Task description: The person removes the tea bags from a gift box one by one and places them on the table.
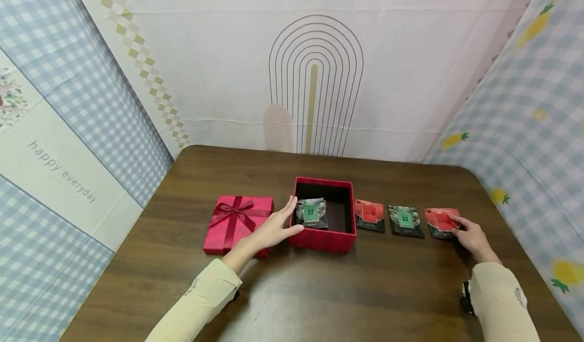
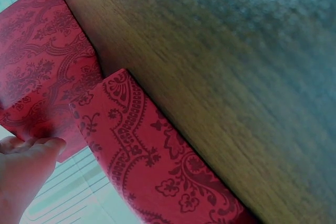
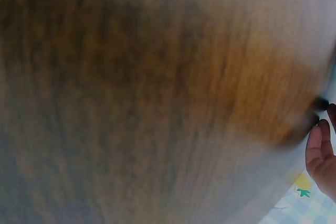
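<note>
A red patterned box stands without its lid, and a green-and-black packet leans inside its left part. My left hand rests against the box's left side, fingers extended along it and thumb near the front corner. In the left wrist view the thumb touches the red box wall. Over at the right, my right hand pinches the right edge of a red-and-black packet. The right wrist view catches only part of that hand, and the packet there is too blurred to make out.
The red lid with a dark red bow lies left of the box. Between the box and my right hand lie another red packet and a green packet. Patterned cloths hang behind and beside the wooden table.
</note>
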Motion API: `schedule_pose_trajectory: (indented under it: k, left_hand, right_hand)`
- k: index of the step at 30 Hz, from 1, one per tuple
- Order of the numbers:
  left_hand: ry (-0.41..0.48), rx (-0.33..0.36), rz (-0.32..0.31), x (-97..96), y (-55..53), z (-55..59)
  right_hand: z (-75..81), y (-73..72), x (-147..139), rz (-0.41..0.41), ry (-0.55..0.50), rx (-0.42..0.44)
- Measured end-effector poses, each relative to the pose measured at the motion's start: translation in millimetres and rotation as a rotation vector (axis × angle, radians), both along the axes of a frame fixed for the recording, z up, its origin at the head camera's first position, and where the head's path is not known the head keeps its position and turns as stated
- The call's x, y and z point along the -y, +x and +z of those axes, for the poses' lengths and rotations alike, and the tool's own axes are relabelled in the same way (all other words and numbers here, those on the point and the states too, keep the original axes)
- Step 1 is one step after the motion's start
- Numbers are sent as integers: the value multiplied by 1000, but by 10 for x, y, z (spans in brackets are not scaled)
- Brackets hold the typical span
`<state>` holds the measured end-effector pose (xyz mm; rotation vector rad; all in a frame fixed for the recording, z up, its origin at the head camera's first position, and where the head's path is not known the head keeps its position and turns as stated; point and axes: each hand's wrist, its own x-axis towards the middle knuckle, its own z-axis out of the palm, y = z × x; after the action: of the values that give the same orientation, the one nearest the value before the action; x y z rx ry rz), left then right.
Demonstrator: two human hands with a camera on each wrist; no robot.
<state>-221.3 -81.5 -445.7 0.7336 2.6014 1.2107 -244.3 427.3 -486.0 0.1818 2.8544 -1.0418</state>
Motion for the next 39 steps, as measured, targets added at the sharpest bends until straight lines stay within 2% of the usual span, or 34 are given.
schedule_pose_trajectory:
  k: [14, 18, 24, 28, 31, 33, 39]
  left_hand:
    - [-5, 6, -1, 9, -1, 1]
    - [-3, 4, -2, 13, 0, -1]
    - [38, -12, -11, 18, 9, -11]
    - [37, -46, -18, 16, 25, -2]
    - [18, -34, -11, 8, 21, 7]
    - [17, -4, -2, 7, 11, 4]
    - [-7, 10, 6, 9, -8, -7]
  right_hand:
    - [-5, 70, 42, -38, 15, -14]
    - [42, 88, 119, -95, 8, -73]
    - [138, 86, 299, -156, 2, -216]
    - [172, 77, 412, -138, -4, -269]
    - [203, 68, 503, -112, -18, -287]
    - [231, 63, 573, -92, -25, -308]
    - [308, 31, 787, -17, -58, -376]
